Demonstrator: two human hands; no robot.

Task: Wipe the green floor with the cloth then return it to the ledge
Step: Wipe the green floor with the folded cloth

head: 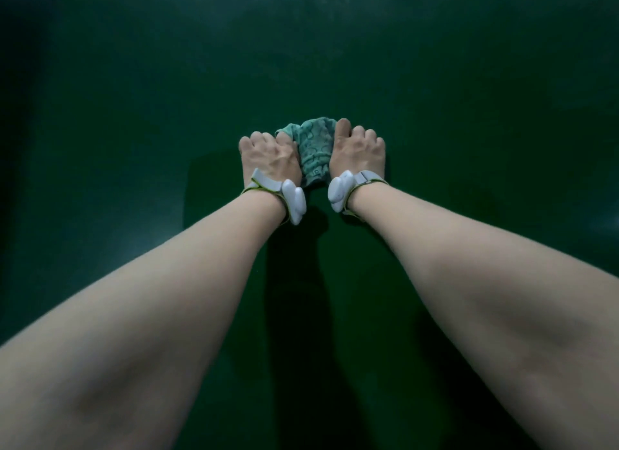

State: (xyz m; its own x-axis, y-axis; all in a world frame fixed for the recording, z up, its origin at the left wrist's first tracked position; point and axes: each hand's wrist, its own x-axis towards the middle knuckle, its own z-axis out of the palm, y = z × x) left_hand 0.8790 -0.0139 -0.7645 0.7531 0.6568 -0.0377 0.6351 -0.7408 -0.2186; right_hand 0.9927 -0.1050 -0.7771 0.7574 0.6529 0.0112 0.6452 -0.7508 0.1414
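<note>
A bunched teal cloth [313,151] with a raised pattern lies pressed on the dark green floor [134,114] in the middle of the head view. My left hand [269,156] grips its left side with curled fingers. My right hand [358,149] grips its right side, thumb along the cloth's edge. Both arms stretch straight out in front of me, and each wrist carries a pale grey band with a white pod. The cloth's lower part is hidden between my wrists. No ledge is in view.
The green floor fills the whole frame. A darker, glossier patch [214,188] spreads around and below my hands. The left edge of the frame is in deep shadow.
</note>
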